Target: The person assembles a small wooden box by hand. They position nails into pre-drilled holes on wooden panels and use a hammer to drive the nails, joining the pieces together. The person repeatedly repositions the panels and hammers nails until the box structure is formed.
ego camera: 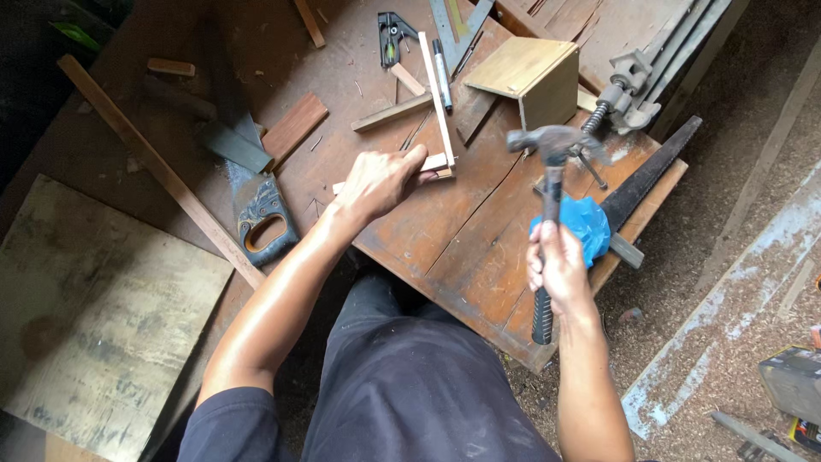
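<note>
1. Thin wooden strips (pixel 438 128), pale, joined at a corner into an L; the long strip runs away across the workbench (pixel 445 231), the short one lies under the left hand. Joint sits near the bench's middle, just right of the thumb tip.
2. Left hand (pixel 376 181): palm down, fingers curled over the short strip, thumb stretched toward the corner joint, pressing the piece to the bench.
3. Right hand (pixel 560 269): fingers wrapped fully round the black grip of a claw hammer (pixel 552 162). Hammer is raised, head up above the bench, to the right of the joint and clear of it.
4. Blue plastic bag (pixel 581 224), crumpled, just behind the right hand near the bench's right edge.
5. Small open wooden box (pixel 534 77) beyond the hammer head, tilted on its side.
6. Metal clamp (pixel 624 90) right of the box, screw end pointing toward the hammer.
7. Long dark saw blade (pixel 654 175) lies slanting along the bench's right edge.
8. Handsaw (pixel 265 214) with black-and-orange handle lies left of the left forearm.
9. Black marker (pixel 442 73) beside the long strip; combination square (pixel 392 36) further back.
10. Sawdust-covered floor (pixel 727 282) to the right; worn plywood sheet (pixel 103 316) to the left.
</note>
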